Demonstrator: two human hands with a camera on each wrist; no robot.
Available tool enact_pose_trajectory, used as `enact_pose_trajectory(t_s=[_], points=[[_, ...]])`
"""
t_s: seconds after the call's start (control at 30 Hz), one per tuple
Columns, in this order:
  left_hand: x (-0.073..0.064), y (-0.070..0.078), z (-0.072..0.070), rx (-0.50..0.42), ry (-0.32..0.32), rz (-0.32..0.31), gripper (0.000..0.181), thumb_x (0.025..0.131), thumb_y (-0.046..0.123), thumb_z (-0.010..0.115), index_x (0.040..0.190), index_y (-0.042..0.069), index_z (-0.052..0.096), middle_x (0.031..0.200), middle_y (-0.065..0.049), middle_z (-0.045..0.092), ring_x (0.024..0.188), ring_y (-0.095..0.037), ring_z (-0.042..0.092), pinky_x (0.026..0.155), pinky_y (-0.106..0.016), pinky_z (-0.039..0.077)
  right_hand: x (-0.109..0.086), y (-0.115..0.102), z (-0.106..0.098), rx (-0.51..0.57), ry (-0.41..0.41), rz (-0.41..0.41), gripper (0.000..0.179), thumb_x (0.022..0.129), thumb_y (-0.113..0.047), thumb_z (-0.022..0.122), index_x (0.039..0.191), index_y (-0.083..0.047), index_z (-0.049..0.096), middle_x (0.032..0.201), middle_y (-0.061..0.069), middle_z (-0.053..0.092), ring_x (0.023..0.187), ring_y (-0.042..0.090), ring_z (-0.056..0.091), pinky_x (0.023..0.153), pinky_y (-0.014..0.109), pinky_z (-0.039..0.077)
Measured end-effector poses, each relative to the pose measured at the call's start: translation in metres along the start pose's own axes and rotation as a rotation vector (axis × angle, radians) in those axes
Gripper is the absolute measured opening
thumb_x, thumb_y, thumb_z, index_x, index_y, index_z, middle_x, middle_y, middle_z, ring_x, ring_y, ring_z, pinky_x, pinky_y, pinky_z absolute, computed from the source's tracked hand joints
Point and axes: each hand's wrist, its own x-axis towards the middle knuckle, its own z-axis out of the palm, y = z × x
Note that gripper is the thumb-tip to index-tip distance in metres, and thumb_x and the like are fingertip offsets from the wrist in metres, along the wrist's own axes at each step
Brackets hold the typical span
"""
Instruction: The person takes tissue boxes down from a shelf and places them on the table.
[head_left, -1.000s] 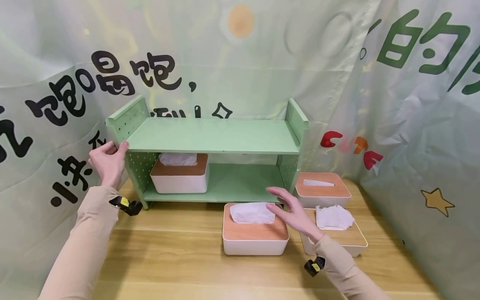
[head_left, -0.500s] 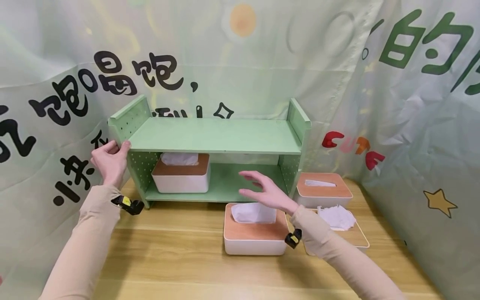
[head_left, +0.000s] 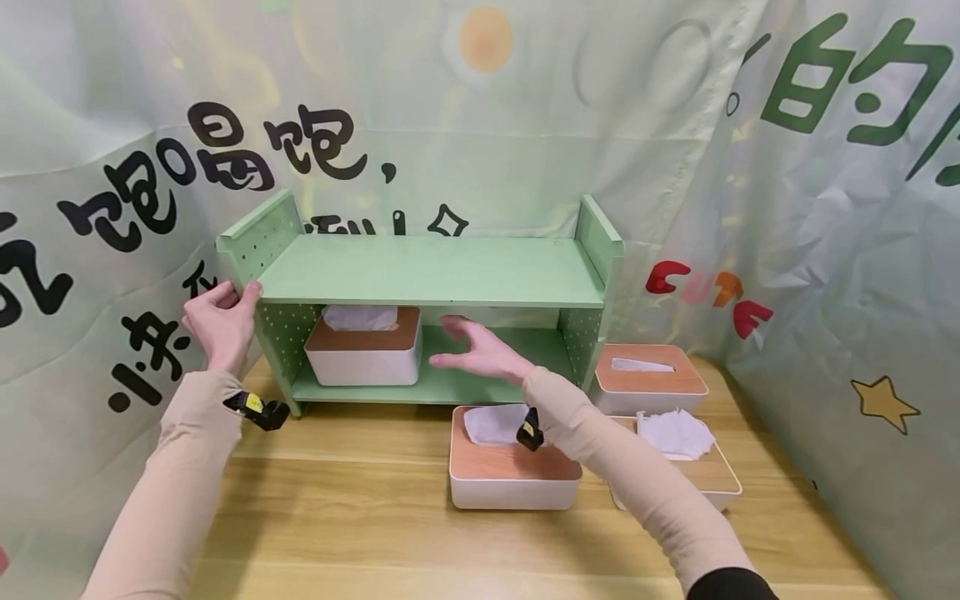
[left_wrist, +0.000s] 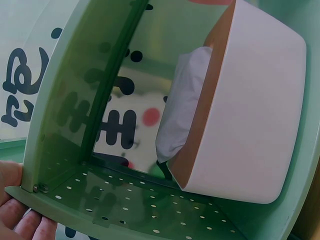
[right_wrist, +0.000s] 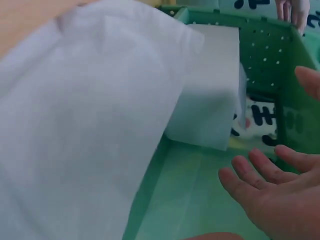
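My left hand (head_left: pixel 222 325) grips the front edge of the left side panel of a green two-tier shelf (head_left: pixel 435 268). In the left wrist view, that hand's thumb and fingers (left_wrist: pixel 34 226) lie on opposite sides of the panel. A white tissue box (head_left: pixel 363 367) with a brown wood lid stands at the left of the lower tier. My right hand (head_left: pixel 483 352), fingers spread and holding nothing, is in front of the lower tier, right of that box. In the right wrist view, a gap separates its fingers (right_wrist: pixel 240 185) from the box (right_wrist: pixel 207 90).
Another tissue box (head_left: pixel 513 493) stands on the wooden table (head_left: pixel 360 533), below my right forearm. Two more boxes, a rear one (head_left: pixel 637 402) and a nearer one (head_left: pixel 705 475), stand right of the shelf. Printed cloth (head_left: pixel 525 125) hangs behind and at both sides.
My right hand has moved left and forward, from above the front tissue box to the lower tier's opening. My left hand has stayed on the shelf panel; the boxes have not moved.
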Motion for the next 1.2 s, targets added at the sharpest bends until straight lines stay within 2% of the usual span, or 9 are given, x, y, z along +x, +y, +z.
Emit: enact_pose_trajectory(t_s=[0.13, 0.37, 0.53, 0.77, 1.0, 1.2], points=[[0.000, 0.001, -0.001, 0.010, -0.003, -0.007, 0.038, 0.090, 0.021, 0.074, 0.125, 0.008, 0.069, 0.062, 0.034, 0.057, 0.067, 0.012, 0.056, 0.074, -0.007, 0.045, 0.018, 0.002, 0.007, 0.050, -0.021, 0.042, 0.089, 0.089, -0.031, 0.075, 0.159, -0.009, 0.025, 0.162, 0.013, 0.035, 0.149, 0.033, 0.035, 0.121, 0.050, 0.036], [-0.001, 0.002, 0.000, 0.032, 0.002, 0.000, 0.038, 0.090, 0.023, 0.074, 0.124, 0.007, 0.070, 0.062, 0.034, 0.055, 0.074, 0.011, 0.053, 0.079, -0.009, 0.044, 0.045, 0.012, 0.023, 0.178, -0.057, 0.159, 0.107, 0.085, -0.034, 0.078, 0.163, -0.018, 0.006, 0.170, 0.007, 0.017, 0.157, 0.030, 0.020, 0.126, 0.049, 0.026], [0.000, 0.001, 0.000, 0.040, -0.002, 0.003, 0.037, 0.090, 0.023, 0.074, 0.124, 0.007, 0.071, 0.060, 0.036, 0.055, 0.066, 0.011, 0.055, 0.073, -0.007, 0.044, 0.059, 0.016, 0.033, 0.250, -0.034, 0.171, 0.116, 0.083, -0.028, 0.082, 0.163, -0.018, -0.001, 0.171, 0.007, 0.008, 0.157, 0.034, 0.015, 0.127, 0.049, 0.024], [0.001, 0.002, 0.001, 0.028, -0.004, 0.021, 0.036, 0.089, 0.021, 0.074, 0.122, 0.005, 0.072, 0.059, 0.035, 0.056, 0.063, 0.012, 0.057, 0.068, -0.007, 0.046, 0.069, 0.016, 0.038, 0.269, -0.004, 0.175, 0.121, 0.080, -0.023, 0.085, 0.163, -0.016, -0.003, 0.171, 0.009, 0.003, 0.157, 0.037, 0.014, 0.127, 0.050, 0.024], [0.002, 0.000, 0.001, 0.025, -0.001, -0.009, 0.039, 0.089, 0.022, 0.075, 0.126, 0.009, 0.070, 0.062, 0.035, 0.055, 0.065, 0.012, 0.057, 0.070, -0.006, 0.046, 0.077, 0.018, 0.047, 0.240, -0.001, 0.194, 0.124, 0.081, -0.029, 0.084, 0.162, -0.017, -0.009, 0.172, 0.007, -0.004, 0.159, 0.024, 0.004, 0.129, 0.045, 0.019], [0.001, 0.000, 0.000, 0.023, 0.002, -0.007, 0.039, 0.089, 0.023, 0.075, 0.125, 0.008, 0.071, 0.063, 0.033, 0.056, 0.066, 0.010, 0.057, 0.070, -0.008, 0.046, 0.082, 0.019, 0.055, 0.238, -0.003, 0.182, 0.127, 0.080, -0.028, 0.084, 0.162, -0.019, -0.013, 0.172, 0.006, -0.007, 0.159, 0.022, 0.003, 0.128, 0.044, 0.022]])
